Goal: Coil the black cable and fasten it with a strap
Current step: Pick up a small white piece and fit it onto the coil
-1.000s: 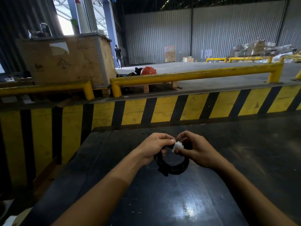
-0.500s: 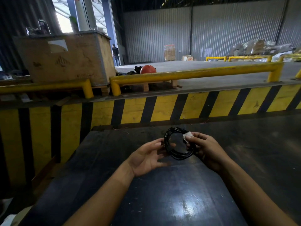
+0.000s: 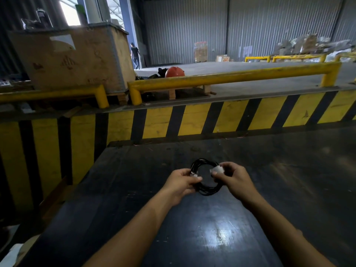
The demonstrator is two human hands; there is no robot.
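The black cable [image 3: 204, 164] is wound into a small round coil, held upright above the dark table [image 3: 289, 180] between both hands. My left hand [image 3: 180, 185] grips the coil's left side, with a small white piece [image 3: 194, 175] at its fingertips. My right hand [image 3: 236, 181] grips the right side and pinches a white connector [image 3: 216, 169]. The coil's lower arc [image 3: 209, 191] shows between the hands. I cannot tell whether a strap is on the coil.
A yellow and black striped barrier [image 3: 192, 122] runs along the table's far edge, with yellow rails [image 3: 221, 78] behind it. A large wooden crate [image 3: 73, 58] stands at the back left, an orange helmet [image 3: 174, 71] beside it. A person [image 3: 135, 54] walks far off.
The coil was turned up to face me. My left hand, open under it half a second ago, has closed on its left side. Both hands have drawn slightly nearer.
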